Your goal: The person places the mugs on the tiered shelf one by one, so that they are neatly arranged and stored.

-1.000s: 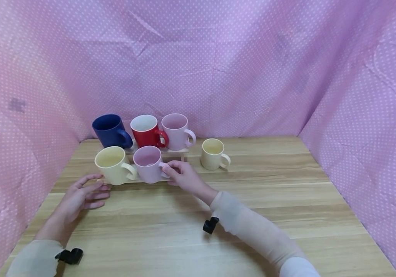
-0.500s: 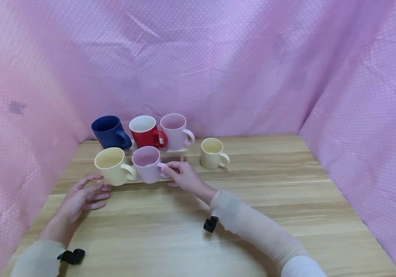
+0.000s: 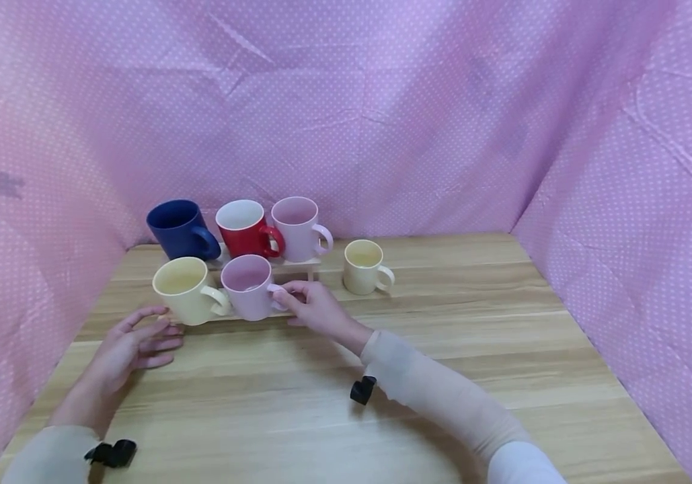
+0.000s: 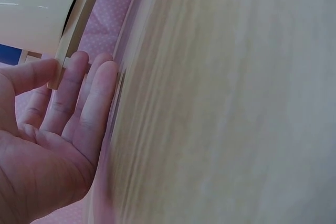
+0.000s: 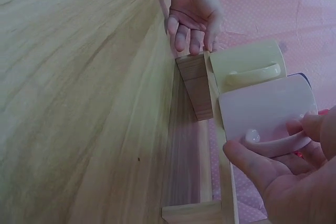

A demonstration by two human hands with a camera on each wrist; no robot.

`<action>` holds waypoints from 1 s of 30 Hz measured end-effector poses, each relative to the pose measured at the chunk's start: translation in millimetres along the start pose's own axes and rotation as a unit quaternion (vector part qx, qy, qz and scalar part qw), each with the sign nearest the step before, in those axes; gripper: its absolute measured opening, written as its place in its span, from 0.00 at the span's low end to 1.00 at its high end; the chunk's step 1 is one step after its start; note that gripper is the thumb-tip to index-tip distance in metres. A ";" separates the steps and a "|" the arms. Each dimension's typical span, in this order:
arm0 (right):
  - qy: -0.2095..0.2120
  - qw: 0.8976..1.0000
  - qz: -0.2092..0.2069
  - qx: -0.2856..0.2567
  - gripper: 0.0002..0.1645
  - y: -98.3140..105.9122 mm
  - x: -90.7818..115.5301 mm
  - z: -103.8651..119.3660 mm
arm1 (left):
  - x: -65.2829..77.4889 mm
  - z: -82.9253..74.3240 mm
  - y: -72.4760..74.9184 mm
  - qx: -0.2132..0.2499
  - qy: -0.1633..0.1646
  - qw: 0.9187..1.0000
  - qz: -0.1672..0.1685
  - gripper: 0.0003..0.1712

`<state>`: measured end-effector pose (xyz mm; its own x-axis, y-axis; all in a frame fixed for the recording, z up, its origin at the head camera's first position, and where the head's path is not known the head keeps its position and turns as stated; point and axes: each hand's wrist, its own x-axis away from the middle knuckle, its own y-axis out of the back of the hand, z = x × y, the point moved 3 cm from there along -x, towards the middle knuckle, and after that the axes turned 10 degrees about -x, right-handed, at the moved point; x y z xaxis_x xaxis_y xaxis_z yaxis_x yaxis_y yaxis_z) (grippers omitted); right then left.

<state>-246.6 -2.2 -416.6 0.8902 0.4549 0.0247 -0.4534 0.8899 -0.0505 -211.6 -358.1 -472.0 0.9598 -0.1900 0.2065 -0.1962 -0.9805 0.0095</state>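
In the head view, a pink mug (image 3: 247,288) stands upright on the lower front shelf of a two-tier wooden rack (image 5: 226,182). My right hand (image 3: 318,310) pinches its handle; in the right wrist view a lower fingertip reaches the shelf edge under it. Left of that mug, on the same shelf, is a pale yellow mug (image 3: 183,296). At the shelf's left end is my left hand (image 4: 58,129), the board's tip between thumb and index finger, the other fingers nearly straight. On the upper shelf behind are a blue mug (image 3: 177,232), a red mug (image 3: 243,238) and another pink mug (image 3: 296,232).
A smaller yellow mug (image 3: 360,272) stands on the wooden table (image 3: 442,323), right of the rack. Pink dotted cloth (image 3: 346,121) hangs behind the table and at both sides.
The whole scene has shifted slightly left in the head view. Both hands keep their places at the rack and the pink mug, and the mugs stand as before.
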 end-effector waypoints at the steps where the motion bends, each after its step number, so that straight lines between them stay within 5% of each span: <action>1: 0.001 1.000 0.002 0.002 0.18 -0.1 0.2 0.5 | 0.5 -0.1 0.1 0.000 0.002 1.000 -0.001 0.12; 9: -0.009 1.000 -0.004 0.003 0.20 5.5 0.9 3.0 | 2.1 -0.3 -1.2 0.003 0.002 1.000 0.000 0.11; 14: 0.043 0.999 -0.017 0.029 0.18 22.1 5.5 12.3 | 0.1 0.1 -1.3 0.009 -0.008 1.000 0.004 0.12; 24: 0.123 0.984 -0.128 -0.006 0.19 100.0 21.5 34.6 | 0.3 -0.3 -1.4 0.005 -0.006 1.000 0.002 0.11; 30: 0.124 0.974 -0.185 0.044 0.25 146.6 30.0 29.5 | 1.2 -0.2 -0.7 0.001 -0.003 1.000 0.002 0.11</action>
<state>-287.7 142.9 -393.8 0.9719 0.0895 -0.2177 -0.0910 0.9958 0.0027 -210.4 -357.7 -471.6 0.9601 -0.1944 0.2012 -0.1996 -0.9799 0.0059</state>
